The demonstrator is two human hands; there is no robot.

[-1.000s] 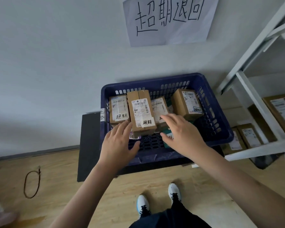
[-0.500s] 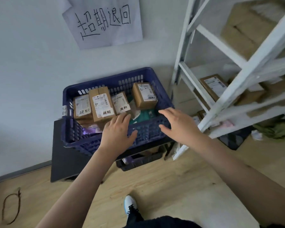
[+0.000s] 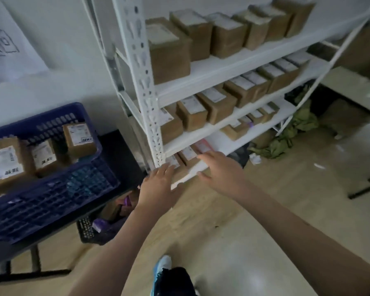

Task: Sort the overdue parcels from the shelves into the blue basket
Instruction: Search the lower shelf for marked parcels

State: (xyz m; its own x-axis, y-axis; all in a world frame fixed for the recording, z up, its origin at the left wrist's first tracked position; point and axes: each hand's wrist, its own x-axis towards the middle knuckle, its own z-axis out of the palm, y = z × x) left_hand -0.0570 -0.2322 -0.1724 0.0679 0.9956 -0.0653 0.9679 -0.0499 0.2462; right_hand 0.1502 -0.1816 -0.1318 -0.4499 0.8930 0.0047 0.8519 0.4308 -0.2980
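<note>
The blue basket (image 3: 51, 195) stands at the left on a dark table, with several labelled brown parcels (image 3: 79, 139) inside it. To its right rises a white shelf rack (image 3: 141, 82) with rows of brown parcels (image 3: 192, 112) on each level. Both my hands are stretched out in front of the rack's lowest visible shelf. My left hand (image 3: 158, 186) has straight fingers near the rack's front post and holds nothing. My right hand (image 3: 220, 169) is spread over the low parcels (image 3: 188, 153), also holding nothing. The picture is blurred by motion.
A second dark basket (image 3: 98, 229) with purple items sits on the wooden floor under the table. Green crumpled material (image 3: 291, 133) lies beside the rack's far end. A pale table (image 3: 355, 90) stands at the right. A paper sign (image 3: 6, 43) hangs on the wall.
My view and both hands have swung right, away from the blue basket and toward the shelf rack. The hands stay empty throughout.
</note>
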